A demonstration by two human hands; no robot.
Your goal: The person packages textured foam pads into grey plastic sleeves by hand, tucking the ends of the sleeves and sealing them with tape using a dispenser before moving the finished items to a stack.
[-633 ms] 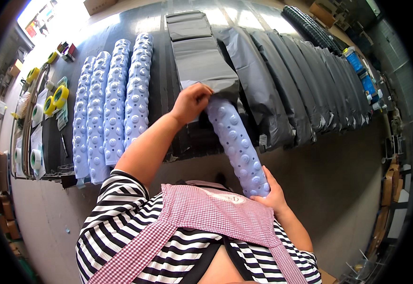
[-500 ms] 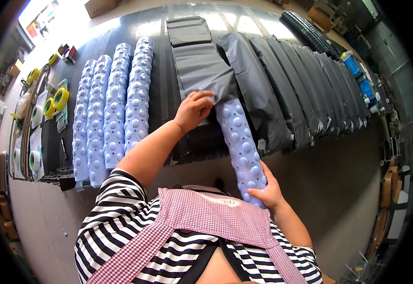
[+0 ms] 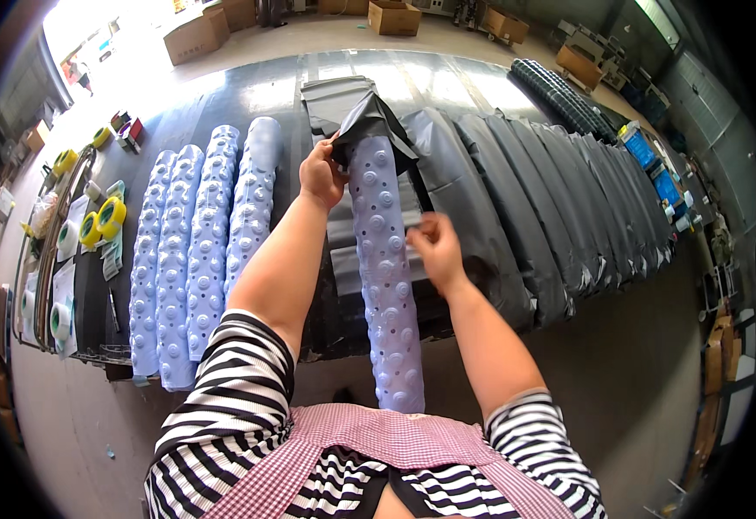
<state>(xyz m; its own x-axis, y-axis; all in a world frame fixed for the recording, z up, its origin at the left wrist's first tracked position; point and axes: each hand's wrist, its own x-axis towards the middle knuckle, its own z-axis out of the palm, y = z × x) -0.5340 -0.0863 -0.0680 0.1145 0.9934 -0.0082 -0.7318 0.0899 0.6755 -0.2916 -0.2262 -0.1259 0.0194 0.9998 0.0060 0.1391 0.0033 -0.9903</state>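
At the middle of the desk, a long roll of pale blue studded mat lies with its near end against the person's apron and its far end capped by a dark grey bag. The left hand is closed on the bag's mouth at the roll's far left side, pinching the film. The right hand sits well apart from it, lower on the roll's right side, fingers pinched on what looks like the bag's loose edge – whether it also grips the roll I cannot tell.

The risk, as I judge it, lies in the fit. The bag covers only the roll's tip, and the studs could catch the thin film; a hard pull from one hand alone may stretch or tear the mouth. With the hands at different heights the bag may also go on skewed and bunch on one side. The roll is braced mainly by the body, so it could swing sideways – left toward the three bare rolls, or right onto the row of bagged rolls. If the roll loosens, it would widen and jam in the bag.

Tape reels lie at the far left, clear of all this.
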